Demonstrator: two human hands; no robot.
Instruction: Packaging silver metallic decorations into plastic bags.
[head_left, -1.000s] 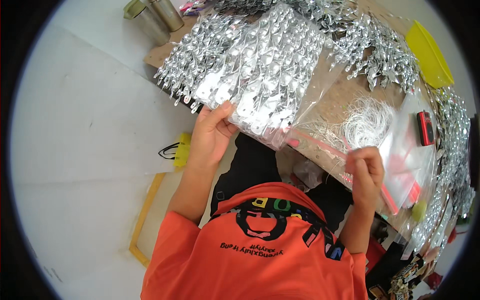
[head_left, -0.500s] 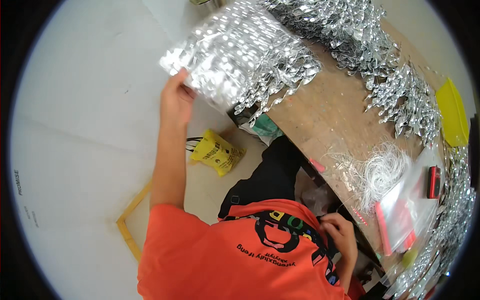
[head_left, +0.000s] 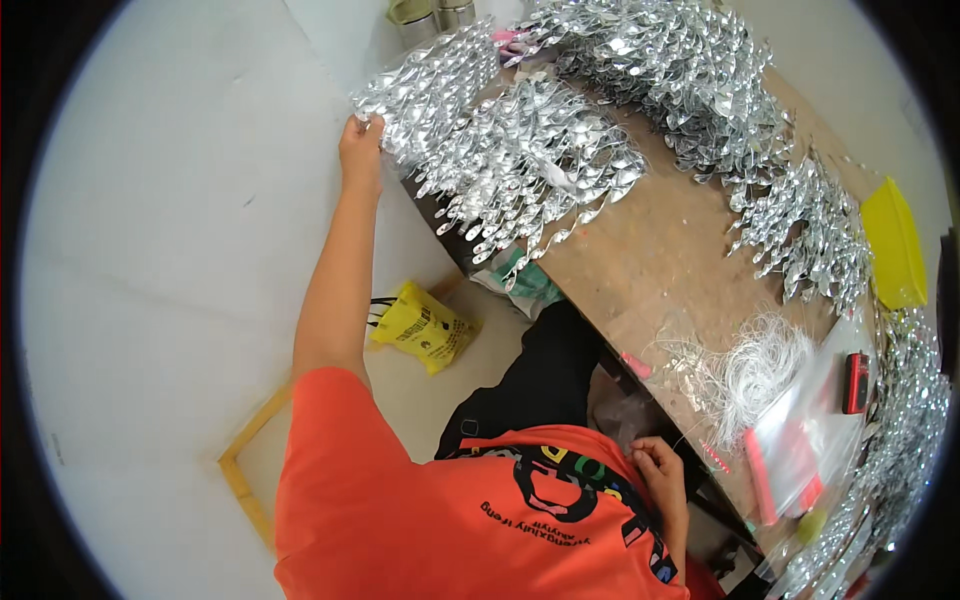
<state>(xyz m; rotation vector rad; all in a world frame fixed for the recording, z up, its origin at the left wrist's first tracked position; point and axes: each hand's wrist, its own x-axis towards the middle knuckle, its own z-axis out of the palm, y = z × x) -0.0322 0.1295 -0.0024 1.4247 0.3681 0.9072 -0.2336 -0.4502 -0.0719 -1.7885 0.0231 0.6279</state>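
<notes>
My left hand (head_left: 362, 150) is closed on the outer edge of a bunch of twisted silver foil strands (head_left: 425, 95) at the far left of the table. These strands spread from my fingers toward another spread of similar silver foil twists (head_left: 540, 150) at the table's far left corner. My right hand (head_left: 662, 480) rests low, close to my red shirt and the table's front edge. Its fingers are curled in with the thumb near them, and whatever they may hold is hidden or too small to make out.
A large heap of silver foil twists (head_left: 690, 70) covers the back of the brown table (head_left: 640, 235). To the right lie tangled white thread (head_left: 762, 365), clear plastic bags (head_left: 800, 470), a small red-and-black device (head_left: 855, 382) and a yellow container (head_left: 893, 245). A yellow bag (head_left: 425, 328) stands on the floor.
My left hand has moved slightly up. The foil it holds was a bright, blurred sheet and now hangs as separate twists, lower beside the table corner. My right hand has shifted slightly down and left.
</notes>
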